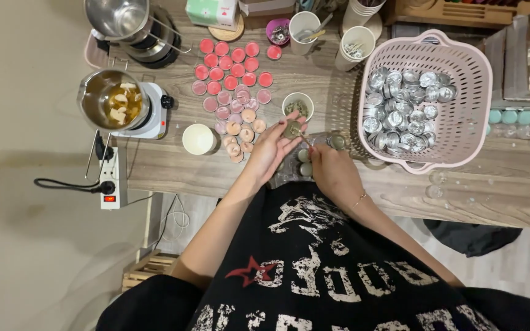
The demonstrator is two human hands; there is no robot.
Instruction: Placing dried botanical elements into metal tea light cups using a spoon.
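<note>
My left hand [272,149] holds a small round tealight cup [291,129] with a greenish filling, raised just above the wooden table [400,190]. My right hand [330,168] is close beside it, pinching a thin tool or wick whose tip reaches the cup. Below the hands lie a few filled greenish cups [303,162] on the table near its front edge. A white cup of small bits [297,105] stands just behind my left hand.
A pink basket [470,73] of several empty metal cups is at the right. Rows of red and pink tealights [234,67] fill the middle. A pot of melting wax [113,101] sits on a hotplate at the left, with a power strip [109,181] below.
</note>
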